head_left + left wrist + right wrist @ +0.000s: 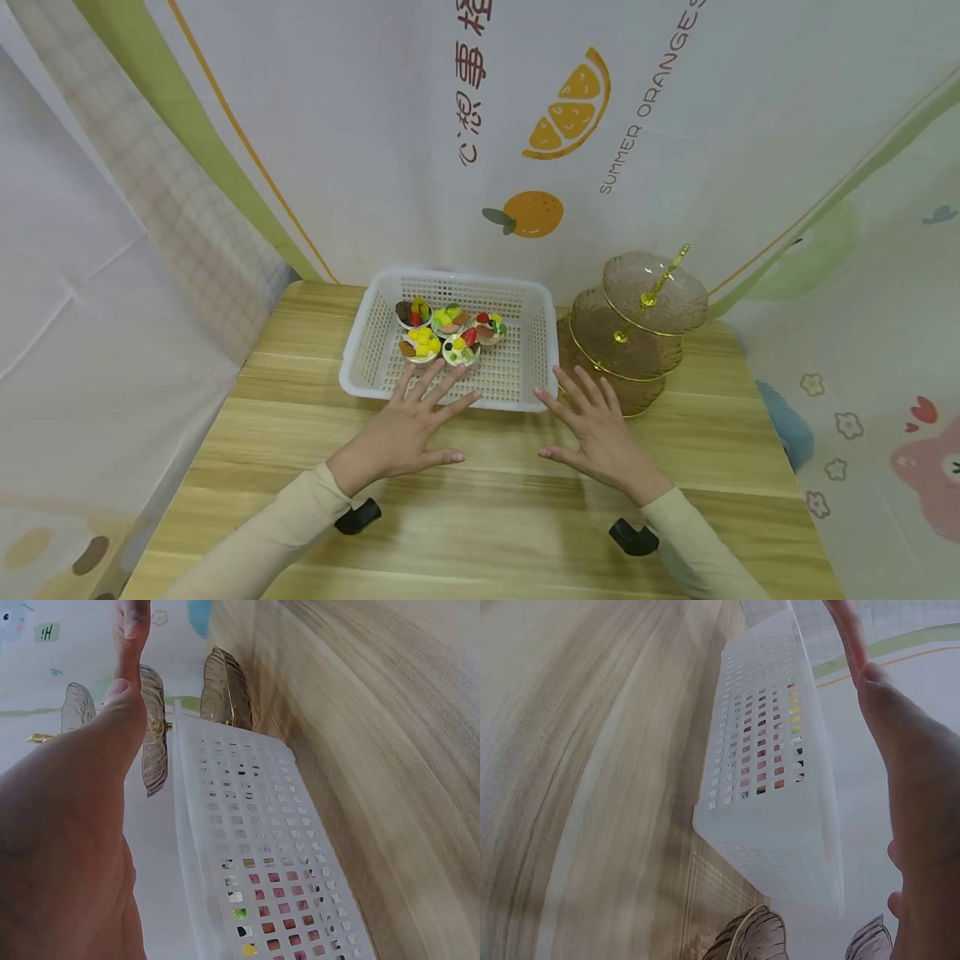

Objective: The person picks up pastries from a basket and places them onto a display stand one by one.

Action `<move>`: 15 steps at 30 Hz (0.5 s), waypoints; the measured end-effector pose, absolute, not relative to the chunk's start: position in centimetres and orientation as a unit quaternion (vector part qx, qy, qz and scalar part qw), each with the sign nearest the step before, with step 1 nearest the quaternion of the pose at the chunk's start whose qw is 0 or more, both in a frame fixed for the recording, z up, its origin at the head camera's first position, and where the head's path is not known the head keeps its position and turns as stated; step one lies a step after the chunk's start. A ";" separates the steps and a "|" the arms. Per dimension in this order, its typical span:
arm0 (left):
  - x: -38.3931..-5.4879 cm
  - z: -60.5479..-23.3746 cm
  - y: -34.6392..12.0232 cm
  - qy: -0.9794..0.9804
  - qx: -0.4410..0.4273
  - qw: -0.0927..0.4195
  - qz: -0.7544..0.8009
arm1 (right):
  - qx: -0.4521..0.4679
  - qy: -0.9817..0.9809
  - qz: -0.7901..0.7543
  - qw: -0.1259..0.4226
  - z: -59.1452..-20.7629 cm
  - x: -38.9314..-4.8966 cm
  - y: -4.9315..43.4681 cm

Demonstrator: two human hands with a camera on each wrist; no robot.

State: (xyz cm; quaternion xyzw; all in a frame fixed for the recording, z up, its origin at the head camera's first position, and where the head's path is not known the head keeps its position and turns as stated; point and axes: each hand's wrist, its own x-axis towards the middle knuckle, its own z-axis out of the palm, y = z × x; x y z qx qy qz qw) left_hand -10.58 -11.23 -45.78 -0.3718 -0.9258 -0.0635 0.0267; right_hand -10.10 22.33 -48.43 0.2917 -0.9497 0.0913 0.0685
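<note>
Fingers spread, my left hand (402,435) hovers over the near rim of a white perforated plastic basket (542,333) and holds nothing. Inside the basket, towards its left half, sit several small cups topped like fruit desserts, one of them a cup with yellow cubes (422,343). My right hand (602,433) is also spread and holds nothing, near the basket's front right corner and in front of a tiered stand (654,304). The stand has three amber, see-through plates with gold rims and a gold centre post. In both wrist views the basket's slotted side wall (247,780) shows beside the hand.
Basket and stand rest side by side at the back of a wood-grain table (480,533). Behind them hangs a white curtain (420,167) printed with oranges. Another printed cloth (862,350) hangs at the right. A black band piece (357,517) sits by the left wrist.
</note>
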 end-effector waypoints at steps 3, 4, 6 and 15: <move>-10.5 -45.9 -11.3 -0.926 -0.371 0.025 -0.062 | 0.291 -0.950 0.096 0.065 -48.5 -10.0 22.3; -10.5 -46.0 -11.2 -0.926 -0.371 0.025 -0.061 | 0.290 -0.950 0.096 0.065 -48.5 -10.0 22.3; -10.5 -46.1 -11.3 -0.927 -0.369 0.023 -0.061 | 0.289 -0.950 0.098 0.061 -48.5 -9.9 22.3; -10.5 -45.9 -11.4 -0.932 -0.357 0.005 -0.062 | 0.293 -0.948 0.100 0.078 -48.6 -10.1 22.3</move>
